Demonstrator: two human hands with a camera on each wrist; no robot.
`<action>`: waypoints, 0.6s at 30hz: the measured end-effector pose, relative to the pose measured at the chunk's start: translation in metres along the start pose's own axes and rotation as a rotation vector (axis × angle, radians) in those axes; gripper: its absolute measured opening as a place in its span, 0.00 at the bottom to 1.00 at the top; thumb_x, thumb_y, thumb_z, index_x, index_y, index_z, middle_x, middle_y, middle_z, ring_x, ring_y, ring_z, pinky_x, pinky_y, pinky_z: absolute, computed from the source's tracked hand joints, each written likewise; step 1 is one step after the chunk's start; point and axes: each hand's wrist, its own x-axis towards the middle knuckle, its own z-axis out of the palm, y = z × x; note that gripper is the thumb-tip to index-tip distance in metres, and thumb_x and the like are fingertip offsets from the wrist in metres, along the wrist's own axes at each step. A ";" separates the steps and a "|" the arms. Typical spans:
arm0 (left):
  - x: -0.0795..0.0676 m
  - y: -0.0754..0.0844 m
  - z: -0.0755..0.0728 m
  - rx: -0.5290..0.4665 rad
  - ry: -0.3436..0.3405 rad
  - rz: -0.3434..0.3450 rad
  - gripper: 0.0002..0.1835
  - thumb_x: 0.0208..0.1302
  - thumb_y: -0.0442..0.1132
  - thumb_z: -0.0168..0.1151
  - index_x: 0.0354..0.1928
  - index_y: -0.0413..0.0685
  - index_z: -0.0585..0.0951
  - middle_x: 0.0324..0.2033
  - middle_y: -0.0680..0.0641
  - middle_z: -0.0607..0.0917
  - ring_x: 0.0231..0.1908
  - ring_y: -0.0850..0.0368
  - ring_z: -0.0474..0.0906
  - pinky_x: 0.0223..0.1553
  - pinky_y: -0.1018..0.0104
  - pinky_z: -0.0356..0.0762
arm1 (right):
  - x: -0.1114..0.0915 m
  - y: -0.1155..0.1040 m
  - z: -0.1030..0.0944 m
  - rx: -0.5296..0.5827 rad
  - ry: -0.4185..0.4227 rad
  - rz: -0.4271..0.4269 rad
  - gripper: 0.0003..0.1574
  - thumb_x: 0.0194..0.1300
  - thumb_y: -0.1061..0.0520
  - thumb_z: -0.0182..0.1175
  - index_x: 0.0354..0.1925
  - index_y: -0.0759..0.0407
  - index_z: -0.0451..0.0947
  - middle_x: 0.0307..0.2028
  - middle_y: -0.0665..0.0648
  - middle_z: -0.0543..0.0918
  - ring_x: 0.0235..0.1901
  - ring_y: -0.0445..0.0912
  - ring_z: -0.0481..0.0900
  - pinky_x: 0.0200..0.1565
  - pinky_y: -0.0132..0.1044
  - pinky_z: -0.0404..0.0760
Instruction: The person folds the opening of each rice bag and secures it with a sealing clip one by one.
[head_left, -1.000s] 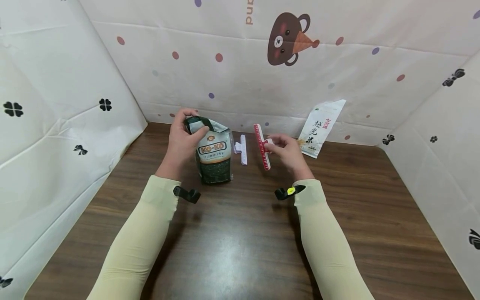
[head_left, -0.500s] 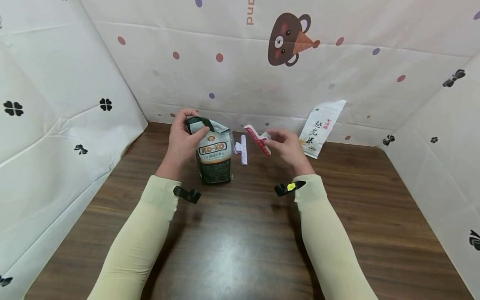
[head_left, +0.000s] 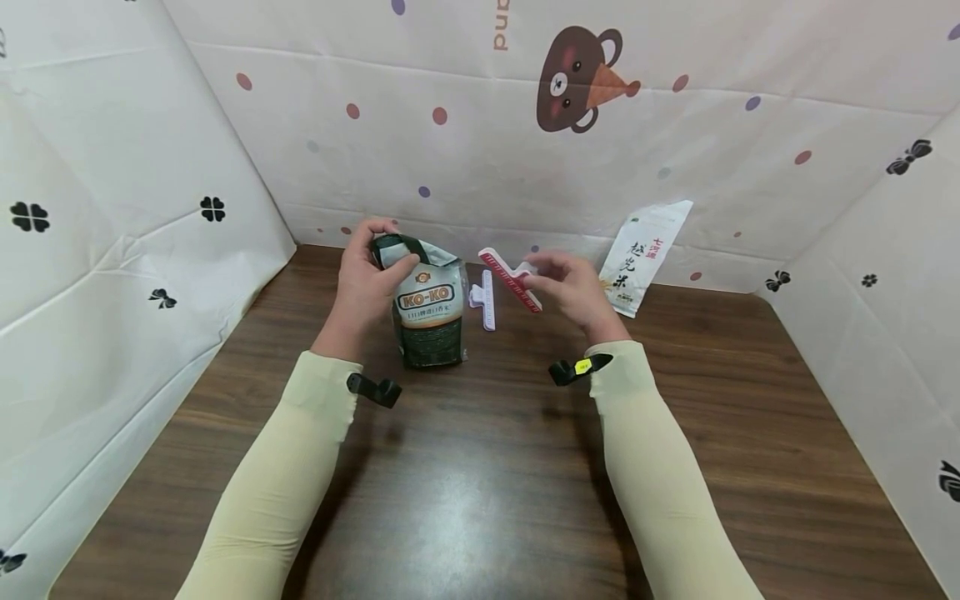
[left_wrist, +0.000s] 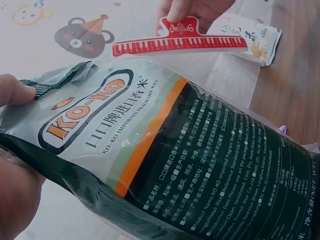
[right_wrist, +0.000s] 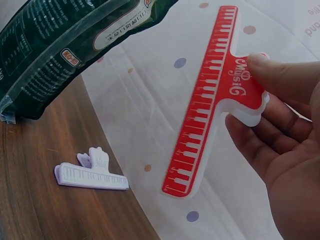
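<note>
A green and silver bag of KO-KO rice (head_left: 429, 321) stands on the table at the left of centre, its top folded over. My left hand (head_left: 363, 275) holds that folded top, thumb in front and fingers behind. In my right hand (head_left: 573, 292) is a red and white bag clip (head_left: 510, 279) with a piano-key print, pinched by its handle between thumb and fingers. The clip is tilted, to the right of the bag. In the right wrist view, a lilac bag clip (right_wrist: 92, 172) lies on the table between the rice bag and the red clip.
A white rice bag (head_left: 647, 257) leans against the patterned back sheet (head_left: 480, 150) at the right. The dark wooden table (head_left: 465, 467) stretches toward me, with white sheets rising at both sides.
The red bag clip has turned from nearly upright to slanting and moved left, toward the KO-KO bag. My right hand rose slightly. The left hand and the rice bag have stayed in place.
</note>
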 end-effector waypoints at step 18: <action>0.000 -0.001 -0.001 -0.004 -0.004 -0.004 0.18 0.61 0.29 0.63 0.47 0.55 0.71 0.64 0.48 0.67 0.52 0.52 0.73 0.46 0.65 0.77 | 0.003 -0.008 0.003 0.012 -0.039 -0.066 0.15 0.61 0.56 0.67 0.45 0.63 0.82 0.44 0.59 0.83 0.37 0.43 0.82 0.43 0.32 0.79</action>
